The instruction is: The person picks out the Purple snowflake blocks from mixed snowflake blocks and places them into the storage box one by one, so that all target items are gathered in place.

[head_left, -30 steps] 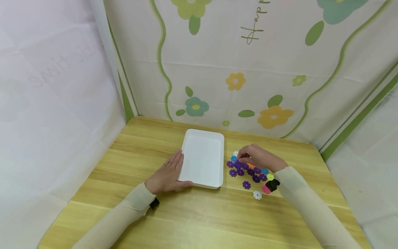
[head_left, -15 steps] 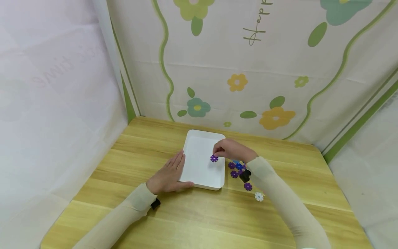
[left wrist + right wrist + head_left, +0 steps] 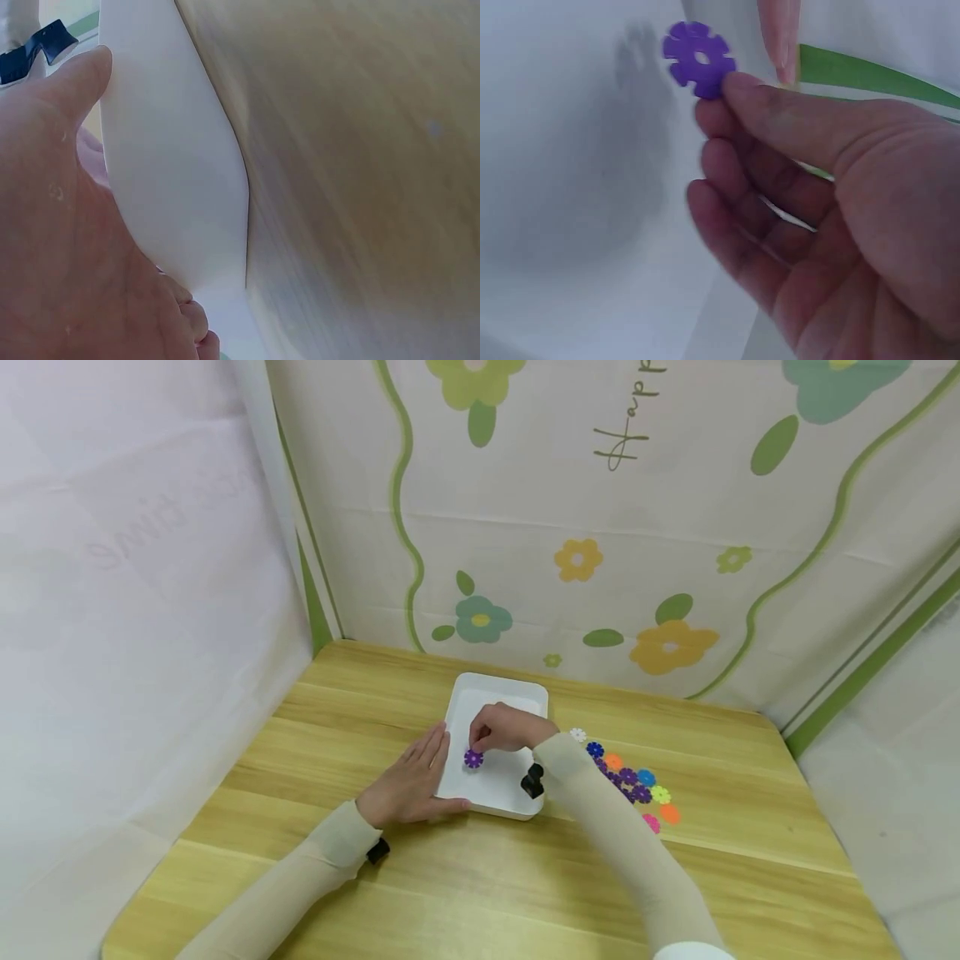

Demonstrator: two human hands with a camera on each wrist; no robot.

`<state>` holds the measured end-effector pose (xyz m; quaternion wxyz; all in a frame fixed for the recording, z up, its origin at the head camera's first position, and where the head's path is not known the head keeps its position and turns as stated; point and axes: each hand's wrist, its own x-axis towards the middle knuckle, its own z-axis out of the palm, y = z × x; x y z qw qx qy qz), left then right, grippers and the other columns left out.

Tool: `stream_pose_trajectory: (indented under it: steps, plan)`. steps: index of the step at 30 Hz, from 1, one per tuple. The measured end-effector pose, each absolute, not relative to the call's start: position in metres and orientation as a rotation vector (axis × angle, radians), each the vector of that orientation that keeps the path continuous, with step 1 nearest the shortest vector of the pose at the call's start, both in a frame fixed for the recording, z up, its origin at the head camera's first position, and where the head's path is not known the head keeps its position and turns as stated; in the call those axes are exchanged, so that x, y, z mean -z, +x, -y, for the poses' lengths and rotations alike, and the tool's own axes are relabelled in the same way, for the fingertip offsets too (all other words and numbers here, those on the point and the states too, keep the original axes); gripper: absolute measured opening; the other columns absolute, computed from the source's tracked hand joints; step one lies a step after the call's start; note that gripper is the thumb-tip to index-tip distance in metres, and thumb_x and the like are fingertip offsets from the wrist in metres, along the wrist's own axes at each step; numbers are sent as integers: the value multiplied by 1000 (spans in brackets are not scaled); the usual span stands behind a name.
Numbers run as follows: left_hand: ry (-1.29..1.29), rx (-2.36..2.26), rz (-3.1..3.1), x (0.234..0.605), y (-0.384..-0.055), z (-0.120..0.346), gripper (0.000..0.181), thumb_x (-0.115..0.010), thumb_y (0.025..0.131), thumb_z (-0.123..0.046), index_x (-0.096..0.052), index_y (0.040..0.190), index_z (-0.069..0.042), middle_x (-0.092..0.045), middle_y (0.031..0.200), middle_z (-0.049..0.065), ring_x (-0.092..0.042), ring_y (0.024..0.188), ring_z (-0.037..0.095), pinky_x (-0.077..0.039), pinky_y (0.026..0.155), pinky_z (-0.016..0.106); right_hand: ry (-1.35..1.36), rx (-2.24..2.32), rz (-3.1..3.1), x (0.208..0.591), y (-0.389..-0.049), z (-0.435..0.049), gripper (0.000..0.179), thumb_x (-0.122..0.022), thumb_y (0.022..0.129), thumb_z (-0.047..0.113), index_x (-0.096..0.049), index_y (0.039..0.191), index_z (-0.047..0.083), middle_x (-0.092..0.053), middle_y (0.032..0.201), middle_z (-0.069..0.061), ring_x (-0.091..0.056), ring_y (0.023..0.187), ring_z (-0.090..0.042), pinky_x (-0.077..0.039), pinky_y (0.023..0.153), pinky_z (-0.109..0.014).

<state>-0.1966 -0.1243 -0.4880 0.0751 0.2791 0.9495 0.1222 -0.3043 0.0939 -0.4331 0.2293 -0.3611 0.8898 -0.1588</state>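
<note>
Between thumb and forefinger, my right hand (image 3: 504,727) pinches a purple snowflake disc (image 3: 473,759) over the white tray (image 3: 491,693). The right wrist view shows the notched purple disc (image 3: 700,60) upright at the fingertips, its shadow falling on the tray. My left hand (image 3: 408,783) rests against the tray's left side and near-left corner, fingers straight and thumb along the front rim. Seen from the left wrist, that hand (image 3: 97,202) lies along the tray's outer wall (image 3: 172,150).
A loose group of snowflake discs (image 3: 627,775) in purple, blue, orange, yellow, pink and white lies on the wooden table (image 3: 480,893) right of the tray, partly behind the right forearm. A printed cloth (image 3: 510,510) hangs behind the table.
My right hand lifted a purple disc from the pile and carried it left, over the tray's right rim to above its left part. The left hand stays on the tray.
</note>
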Motion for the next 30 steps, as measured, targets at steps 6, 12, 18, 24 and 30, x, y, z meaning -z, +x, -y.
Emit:
stream_pose_trajectory:
  steps: [6, 12, 18, 24, 30]
  plan:
    - [850, -369, -2856, 489, -197, 124, 119, -54, 95, -78, -12, 165, 10, -3, 176, 27, -7, 166, 40, -21, 133, 55, -930, 415, -2392, 444, -300, -80, 14, -73, 101, 16, -82, 91, 20, -76, 91, 11, -60, 80, -5, -52, 78, -22]
    - [875, -343, -2871, 488, -196, 126, 120, -54, 95, -78, -14, 164, 11, -6, 175, 29, -9, 165, 42, -20, 133, 55, -916, 419, -2382, 454, -297, -72, 16, -72, 100, 15, -82, 88, 21, -73, 86, 12, -57, 75, -6, -48, 69, -21]
    - [884, -332, -2884, 486, -195, 127, 119, -55, 95, -77, -15, 164, 12, -7, 175, 29, -10, 165, 42, -21, 133, 54, -898, 400, -2384, 456, -293, -67, 16, -73, 99, 16, -83, 87, 20, -69, 76, 11, -55, 69, -6, -44, 64, -20]
    - [874, -339, -2879, 485, -194, 127, 119, -55, 95, -78, -16, 164, 12, -8, 175, 29, -11, 165, 42, -23, 133, 55, -869, 329, -2402, 445, -289, -71, 6, -78, 98, 22, -83, 95, 21, -74, 90, 10, -61, 82, -6, -52, 78, -23]
    - [845, -347, -2852, 484, -194, 126, 120, -53, 95, -79, -13, 165, 10, -3, 176, 27, -9, 166, 41, -22, 133, 56, -909, 335, -2435, 428, -287, -96, 14, -79, 97, 20, -81, 109, 13, -78, 106, 3, -68, 97, -10, -59, 94, -32]
